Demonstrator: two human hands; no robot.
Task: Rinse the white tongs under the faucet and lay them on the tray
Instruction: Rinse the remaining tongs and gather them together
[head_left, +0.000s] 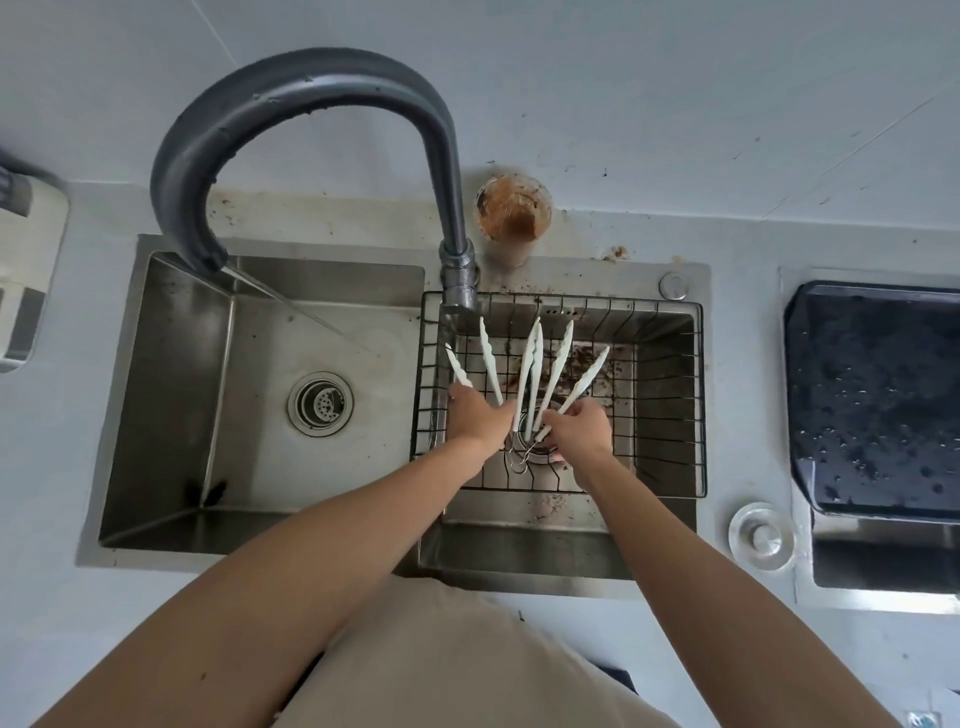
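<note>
Several white tongs (534, 364) fan out upward from the black wire basket (670, 395) that sits in the right sink basin. My left hand (475, 415) grips the handle end of the leftmost pair. My right hand (579, 428) holds the handle end of the rightmost pair. A middle pair stands between both hands. The dark curved faucet (291, 98) arcs to the left, and its spout pours a stream of water into the left basin (260, 395). The black tray (878, 400), wet with droplets, lies on the counter at the far right.
A dirty plastic cup (513, 215) with brown residue stands behind the sink next to the faucet base. A round metal drain stopper (762, 538) lies on the counter right of the sink. The left basin has a drain strainer (321, 402). A white appliance (21, 275) is at the far left.
</note>
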